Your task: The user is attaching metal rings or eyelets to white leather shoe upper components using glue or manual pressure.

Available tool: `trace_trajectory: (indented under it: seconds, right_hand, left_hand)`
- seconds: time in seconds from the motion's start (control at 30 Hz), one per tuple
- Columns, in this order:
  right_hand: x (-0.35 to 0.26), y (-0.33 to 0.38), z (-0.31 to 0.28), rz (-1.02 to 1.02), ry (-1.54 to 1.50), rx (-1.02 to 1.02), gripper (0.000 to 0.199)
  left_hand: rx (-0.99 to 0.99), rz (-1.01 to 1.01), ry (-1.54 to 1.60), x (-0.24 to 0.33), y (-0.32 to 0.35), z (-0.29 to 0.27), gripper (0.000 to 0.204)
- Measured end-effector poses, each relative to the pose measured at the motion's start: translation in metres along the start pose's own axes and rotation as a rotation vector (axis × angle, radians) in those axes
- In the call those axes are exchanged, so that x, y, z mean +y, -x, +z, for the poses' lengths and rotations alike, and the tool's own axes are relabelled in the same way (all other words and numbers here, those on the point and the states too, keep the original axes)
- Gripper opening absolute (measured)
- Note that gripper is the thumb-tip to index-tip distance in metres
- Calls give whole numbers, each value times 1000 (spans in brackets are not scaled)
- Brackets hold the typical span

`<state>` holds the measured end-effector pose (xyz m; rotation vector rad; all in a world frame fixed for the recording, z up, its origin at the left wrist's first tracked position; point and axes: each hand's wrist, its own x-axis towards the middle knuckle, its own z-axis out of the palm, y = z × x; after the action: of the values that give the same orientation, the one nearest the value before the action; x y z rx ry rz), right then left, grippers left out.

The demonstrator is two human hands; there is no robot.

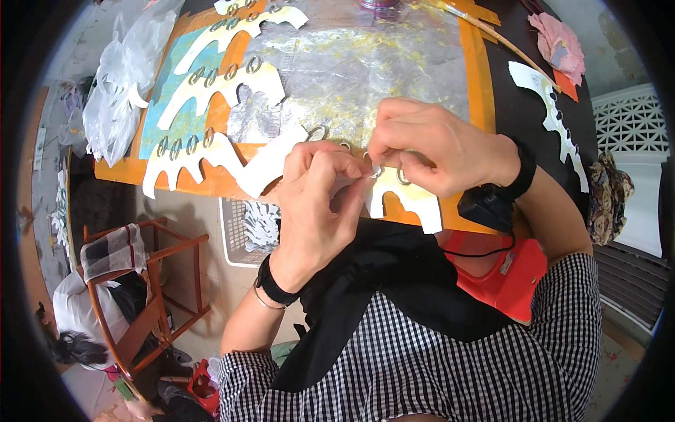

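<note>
Near the front edge of the table, a pale yellow-and-white scalloped cut-out [422,204] with metal rings lies partly beneath my hands. My left hand [316,193] is closed in a pinch, thumb and forefinger on a small shiny ring [376,171] at the cut-out's upper edge. Right beside it, my right hand [439,144] has its fingers curled together; what sits between those fingertips is hidden. Another ring [402,176] shows under my right hand. A plain white piece [271,165] lies against the left hand, with a loose-looking ring [318,132] beyond it.
Similar ringed cut-outs [193,158] lie along the left of the sheet-covered table [351,77]. A plastic bag [126,91] hangs at the left corner. On the right are a brush [492,35], a pink cloth [559,46] and a white strip [555,123]. Below stands a white basket [232,235].
</note>
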<state>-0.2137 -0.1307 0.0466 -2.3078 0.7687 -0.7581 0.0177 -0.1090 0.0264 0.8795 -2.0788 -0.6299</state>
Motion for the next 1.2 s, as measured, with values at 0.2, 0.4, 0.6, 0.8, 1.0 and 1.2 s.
trace_trajectory:
  seconds: [0.2, 0.4, 0.6, 0.8, 1.0, 1.2]
  right_hand:
    - [-5, -5, -5, -75, 12, 41, 14]
    - [-1, -5, -2, -43, 29, 4, 13]
    - [-2, -7, 1, -217, 193, 25, 14]
    - [-4, -3, 1, -229, 227, -12, 18]
    - [-3, -4, 1, -205, 206, -1, 17]
    - [-5, -4, 4, -182, 224, 50, 16]
  left_hand:
    - [-16, 7, -33, -3, 1, 2, 29]
    - [35, -14, 19, -3, 1, 2, 29]
    - [-67, -128, -21, 5, -3, -7, 36]
    - [-75, -245, 78, 7, -7, -8, 33]
    - [-152, -196, 6, 11, -9, -12, 28]
    - [-44, 44, -330, 14, 4, -1, 28]
